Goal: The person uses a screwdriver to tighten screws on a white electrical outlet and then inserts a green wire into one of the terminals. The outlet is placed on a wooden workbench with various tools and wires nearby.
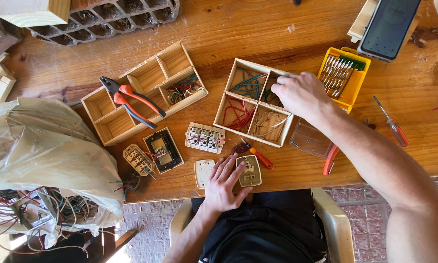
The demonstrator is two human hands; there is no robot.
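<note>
Worn brown wooden table (258, 29) fills the frame. Crumpled pale plastic bag (48, 146) at left, wires spilling beneath. Long four-slot pale wood tray (143, 92) upper left of centre, red-handled pliers (133, 102) lying across it. Square four-compartment pale wood box (254, 103) at centre, holding green, red and white wire bundles. Right hand (301, 95) curled over its upper right compartment; grip hidden, cannot tell. Left hand (223, 182) flat, fingers spread, resting on small beige square socket plate (248, 171) at lower centre.
</note>
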